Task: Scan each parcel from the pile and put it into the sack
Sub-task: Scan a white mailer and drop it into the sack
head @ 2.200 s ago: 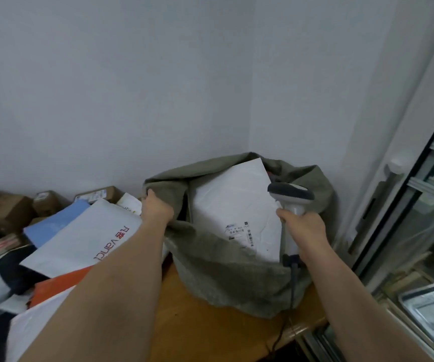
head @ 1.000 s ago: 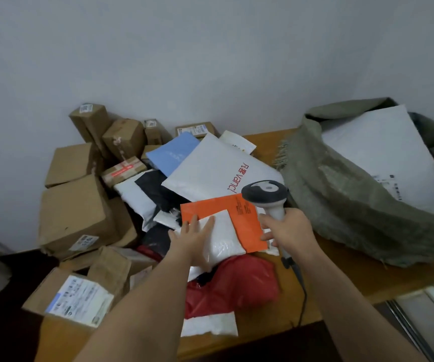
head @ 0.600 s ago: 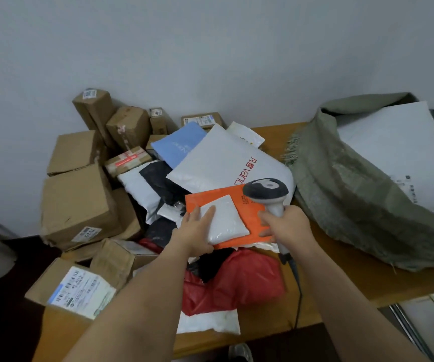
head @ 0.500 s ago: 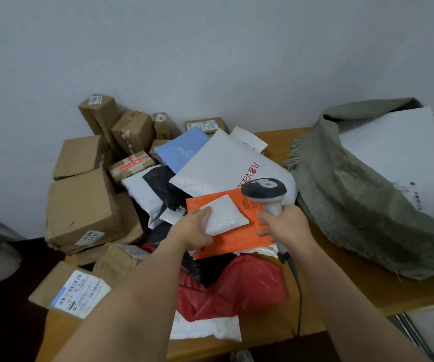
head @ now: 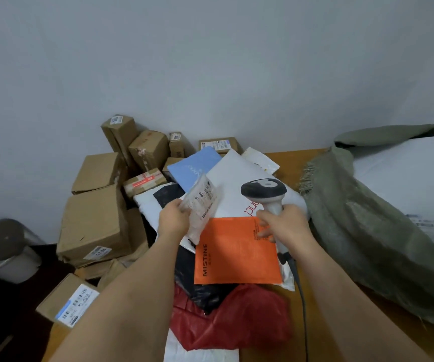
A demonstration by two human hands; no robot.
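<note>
Parcel (head: 200,205), a small white packet with its label showing, is held up above the orange envelope (head: 236,253), gripped at its edge by the left hand (head: 174,220); right of the envelope, the right hand (head: 286,226) clenches the scanner (head: 265,192), the sack (head: 362,231) farther right

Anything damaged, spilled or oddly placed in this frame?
Mostly ordinary clutter. The large cardboard box left of the pile is dented and creased, and the big white parcel sticks out of the sack rather than sitting fully inside.
</note>
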